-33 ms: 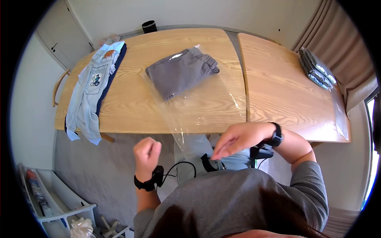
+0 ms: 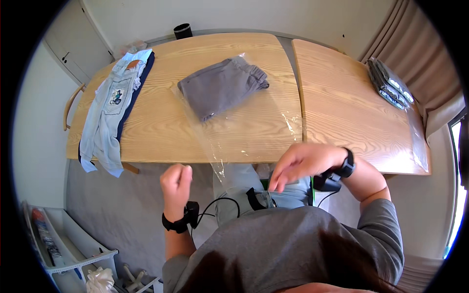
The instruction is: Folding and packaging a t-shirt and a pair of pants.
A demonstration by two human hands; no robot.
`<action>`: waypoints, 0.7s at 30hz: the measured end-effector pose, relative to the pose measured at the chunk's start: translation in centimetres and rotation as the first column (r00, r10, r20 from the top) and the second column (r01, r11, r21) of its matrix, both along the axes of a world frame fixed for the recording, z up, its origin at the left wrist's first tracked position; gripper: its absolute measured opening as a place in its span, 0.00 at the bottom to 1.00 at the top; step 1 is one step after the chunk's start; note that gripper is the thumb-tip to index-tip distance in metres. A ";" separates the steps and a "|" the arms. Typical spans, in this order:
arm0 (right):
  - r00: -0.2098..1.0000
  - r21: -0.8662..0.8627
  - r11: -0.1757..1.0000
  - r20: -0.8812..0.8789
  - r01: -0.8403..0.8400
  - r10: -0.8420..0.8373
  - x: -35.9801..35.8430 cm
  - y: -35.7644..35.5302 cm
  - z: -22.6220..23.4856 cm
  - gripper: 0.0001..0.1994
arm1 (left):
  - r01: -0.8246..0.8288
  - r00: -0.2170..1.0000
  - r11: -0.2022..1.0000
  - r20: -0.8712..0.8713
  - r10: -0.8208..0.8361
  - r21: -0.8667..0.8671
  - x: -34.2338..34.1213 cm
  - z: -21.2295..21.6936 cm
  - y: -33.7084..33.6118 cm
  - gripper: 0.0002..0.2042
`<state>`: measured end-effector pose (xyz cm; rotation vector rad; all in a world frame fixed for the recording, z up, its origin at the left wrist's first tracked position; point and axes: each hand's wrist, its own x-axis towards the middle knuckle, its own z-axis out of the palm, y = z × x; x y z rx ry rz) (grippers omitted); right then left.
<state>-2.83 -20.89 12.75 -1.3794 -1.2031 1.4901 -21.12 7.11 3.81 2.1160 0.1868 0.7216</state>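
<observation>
Folded grey trousers [image 2: 220, 90] lie on the wooden table, apparently inside a clear plastic bag [image 2: 244, 144]. The bag's near end hangs over the table's front edge. My left hand [image 2: 176, 185] is raised in front of that edge, to the left of the bag, with its fingers closed and nothing seen in them. To the right of the bag's near end, my right hand [image 2: 308, 163] hovers palm down with fingers loosely bent and apart. Neither hand visibly touches the bag. Black straps with small devices sit on both wrists.
Light blue denim clothing [image 2: 107, 112] with a dark blue piece beneath lies at the table's left. Several bagged dark garments [image 2: 391, 83] are stacked on the right-hand table [image 2: 337, 107]. A black bin [image 2: 182, 31] stands behind; a white rack [image 2: 88, 259] is at lower left.
Both hands have shifted: the left slightly left and up, the right slightly right and up. The trousers, bag and other clothing stay where they were.
</observation>
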 end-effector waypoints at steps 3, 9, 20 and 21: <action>0.822 0.143 0.816 0.030 0.560 -0.569 5.0 -1.7 0.2 0.09 | -0.119 0.990 0.951 -0.105 0.092 -0.287 2.8 0.5 0.1 0.18; 0.400 -0.060 0.404 0.320 0.913 -0.859 11.2 0.9 -5.1 0.16 | -0.226 0.884 0.797 -0.461 -0.073 -0.560 6.6 -0.2 0.3 0.19; 0.674 -0.164 0.668 0.362 0.726 -0.644 10.2 -2.7 -6.0 0.13 | -0.116 0.911 0.770 -0.376 -0.170 -0.628 3.1 -1.2 2.7 0.12; 0.698 -0.109 0.713 0.351 0.693 -0.624 9.7 -4.2 -6.6 0.10 | -0.100 0.915 0.805 -0.371 -0.157 -0.585 2.5 -0.8 2.5 0.12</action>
